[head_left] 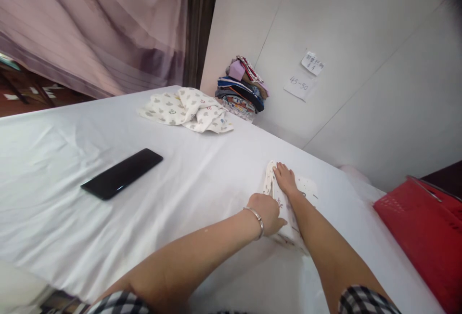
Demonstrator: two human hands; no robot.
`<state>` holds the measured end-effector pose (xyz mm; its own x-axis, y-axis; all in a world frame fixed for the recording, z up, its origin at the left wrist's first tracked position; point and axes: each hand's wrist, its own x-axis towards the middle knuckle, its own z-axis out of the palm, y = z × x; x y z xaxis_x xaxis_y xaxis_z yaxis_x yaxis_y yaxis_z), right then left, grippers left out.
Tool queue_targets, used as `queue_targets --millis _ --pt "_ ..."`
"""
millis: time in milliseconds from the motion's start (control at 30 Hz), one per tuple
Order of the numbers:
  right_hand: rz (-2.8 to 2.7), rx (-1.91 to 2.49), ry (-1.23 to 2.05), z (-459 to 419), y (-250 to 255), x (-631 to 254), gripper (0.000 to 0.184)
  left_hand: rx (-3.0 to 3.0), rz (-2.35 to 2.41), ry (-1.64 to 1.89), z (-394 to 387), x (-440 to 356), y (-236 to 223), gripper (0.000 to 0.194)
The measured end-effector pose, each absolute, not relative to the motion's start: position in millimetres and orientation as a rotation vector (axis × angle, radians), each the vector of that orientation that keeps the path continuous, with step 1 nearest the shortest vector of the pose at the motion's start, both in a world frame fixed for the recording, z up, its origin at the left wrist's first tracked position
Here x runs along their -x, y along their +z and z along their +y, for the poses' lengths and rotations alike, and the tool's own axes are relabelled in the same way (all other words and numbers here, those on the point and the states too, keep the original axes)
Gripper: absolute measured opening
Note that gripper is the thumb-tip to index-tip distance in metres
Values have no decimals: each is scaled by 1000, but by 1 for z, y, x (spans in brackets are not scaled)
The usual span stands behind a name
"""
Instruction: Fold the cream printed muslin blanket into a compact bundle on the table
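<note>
A white cloth with small dark prints (288, 212) lies partly folded on the white-covered bed or table. My left hand (266, 212), with a silver bangle at the wrist, is curled at the near left edge of this cloth, its fingers closed on the fabric. Farther up the cloth, my right hand (286, 179) rests flat with its fingers stretched out near the upper fold. Both forearms reach in from the bottom, and the part of the cloth under my hands is hidden.
Another printed white cloth (191, 109) lies crumpled at the far edge. A black phone-like slab (122, 173) is on the white sheet (202, 174) at left. Folded clothes (241, 90) are stacked by the wall. A red basket (422, 232) stands at right.
</note>
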<state>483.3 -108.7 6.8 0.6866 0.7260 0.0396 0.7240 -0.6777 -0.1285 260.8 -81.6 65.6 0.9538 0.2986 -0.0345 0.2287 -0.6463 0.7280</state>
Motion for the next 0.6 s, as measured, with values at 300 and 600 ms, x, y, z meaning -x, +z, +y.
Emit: queue_targets --millis 300,600 --pt "-1186 2773 45 -109 9 -480 57 -2550 -140 456 -112 -254 61 50" --pt "-1144 2798 107 -119 23 -478 57 -2772 240 201 -137 -271 -8 100"
